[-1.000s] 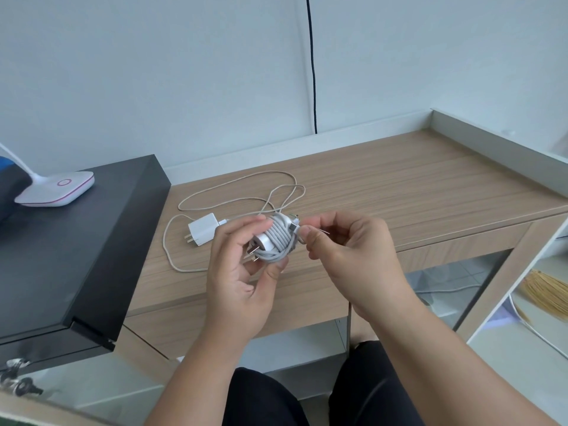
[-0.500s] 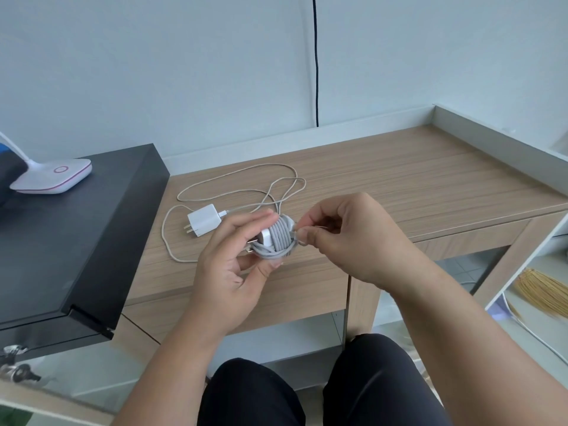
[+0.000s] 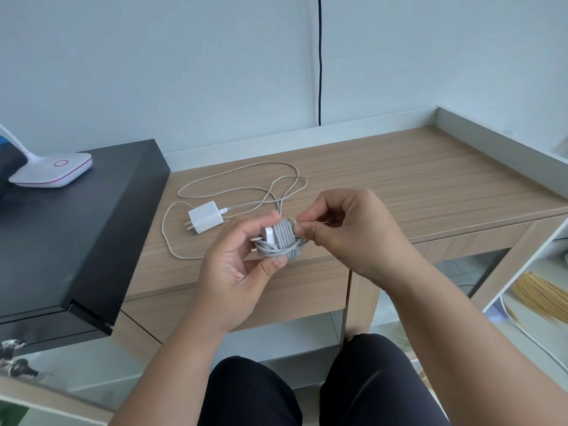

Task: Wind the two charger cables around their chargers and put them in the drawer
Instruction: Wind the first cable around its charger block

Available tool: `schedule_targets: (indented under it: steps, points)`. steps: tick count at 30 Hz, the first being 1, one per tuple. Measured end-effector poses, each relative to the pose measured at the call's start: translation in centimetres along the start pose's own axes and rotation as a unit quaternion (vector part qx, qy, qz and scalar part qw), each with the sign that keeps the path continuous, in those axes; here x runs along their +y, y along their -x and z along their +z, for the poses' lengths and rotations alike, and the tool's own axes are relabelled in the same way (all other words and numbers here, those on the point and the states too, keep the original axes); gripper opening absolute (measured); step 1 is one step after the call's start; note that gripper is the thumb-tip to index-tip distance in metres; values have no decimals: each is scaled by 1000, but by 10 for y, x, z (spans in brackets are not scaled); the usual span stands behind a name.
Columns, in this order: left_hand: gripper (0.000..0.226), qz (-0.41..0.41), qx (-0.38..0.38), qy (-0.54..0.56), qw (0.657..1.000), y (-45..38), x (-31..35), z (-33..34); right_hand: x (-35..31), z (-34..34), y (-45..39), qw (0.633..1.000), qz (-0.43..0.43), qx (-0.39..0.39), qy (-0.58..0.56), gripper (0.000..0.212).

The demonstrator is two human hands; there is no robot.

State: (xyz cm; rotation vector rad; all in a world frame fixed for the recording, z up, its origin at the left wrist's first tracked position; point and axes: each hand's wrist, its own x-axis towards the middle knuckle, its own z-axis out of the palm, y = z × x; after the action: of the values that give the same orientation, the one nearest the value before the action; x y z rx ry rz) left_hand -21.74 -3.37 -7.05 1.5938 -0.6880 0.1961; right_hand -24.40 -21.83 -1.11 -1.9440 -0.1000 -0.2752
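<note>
My left hand [image 3: 236, 265] holds a white charger [image 3: 281, 238] above the desk's front edge, its grey cable wound tightly around it and its two prongs pointing left. My right hand [image 3: 347, 232] pinches the free end of that cable at the bundle's upper right. A second white charger [image 3: 205, 216] lies flat on the wooden desk [image 3: 415, 186] behind my left hand. Its pale cable [image 3: 246, 192] trails in loose loops over the desk. The drawer front [image 3: 304, 290] under the desk top is shut.
A black cabinet [image 3: 73, 241] stands against the desk's left side, with a white lamp base [image 3: 52, 170] on it. A black cord [image 3: 320, 59] hangs down the wall. A grey ledge borders the desk's right side, and a straw broom [image 3: 541, 296] lies on the floor at the right.
Both hands stay together on the wound charger. My right hand has turned its pinch on the cable end at the bundle. The second charger and its cable lie unmoved.
</note>
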Motion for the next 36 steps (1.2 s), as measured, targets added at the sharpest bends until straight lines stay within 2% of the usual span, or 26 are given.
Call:
schedule_targets:
  steps: [6,9,11,13,20,29,36]
  points:
    - [46,16,16,-16,1000,-1,-3,3,2,2,4,999,25,6,-32,9]
    - [46,-20,42,43,998,-1,2,7,3,0,4,991,25,-7,-132,6]
    - [45,-35,58,76,995,-1,6,8,6,-3,3,976,33,-24,-214,19]
    - [45,-37,62,76,995,-2,7,9,9,-5,2,970,42,-30,-237,23]
    - [46,-26,52,50,997,3,6,13,9,-7,0,995,36,-21,-90,5]
    - [46,-33,62,30,997,4,7,19,1,-10,3,999,-6,2,50,6]
    - [47,-53,39,0,998,0,8,22,10,-8,5,996,-38,6,86,6]
